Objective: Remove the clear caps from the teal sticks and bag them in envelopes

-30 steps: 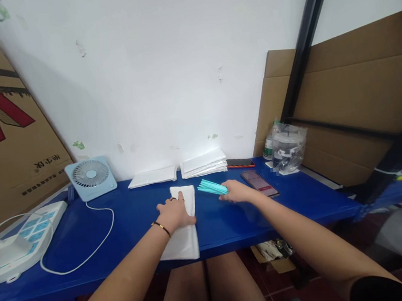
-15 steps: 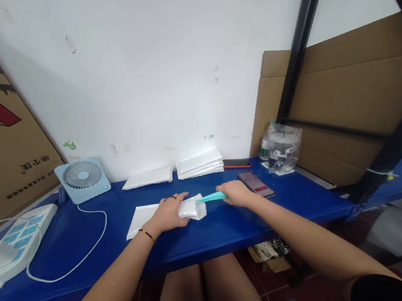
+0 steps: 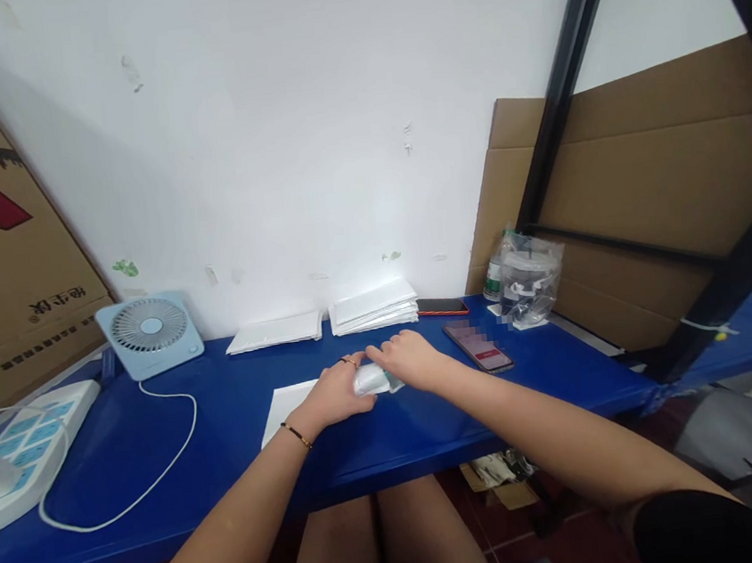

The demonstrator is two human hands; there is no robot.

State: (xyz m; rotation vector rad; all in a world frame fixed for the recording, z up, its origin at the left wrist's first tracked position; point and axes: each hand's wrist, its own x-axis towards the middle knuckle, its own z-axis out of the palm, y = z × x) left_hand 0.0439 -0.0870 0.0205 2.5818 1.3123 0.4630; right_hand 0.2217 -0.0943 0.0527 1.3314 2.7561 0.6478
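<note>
A white padded envelope [image 3: 285, 407] lies on the blue table under my left hand [image 3: 339, 393]. That hand is closed round a puffy, translucent white part [image 3: 371, 379], which looks like its bubble-lined end, thumb on the near side and fingers on the far side. At the right edge of this part my right hand [image 3: 408, 360] is closed, its fingertips nearly meeting those of my left. Just a bit of a thin teal bundle [image 3: 392, 382] shows below the right fingers. How far it reaches into the envelope is hidden by my hand.
Two stacks of white envelopes [image 3: 373, 307] lie along the wall. Right of them are an orange-edged phone [image 3: 442, 307], a lit phone [image 3: 481, 348] and a clear plastic bag [image 3: 532, 278]. At left are a blue fan [image 3: 151, 335], its cable and a power strip [image 3: 37, 447].
My right hand has moved left with the teal bundle, up against the white packaging in my left hand. The envelope and my left hand have shifted slightly right.
</note>
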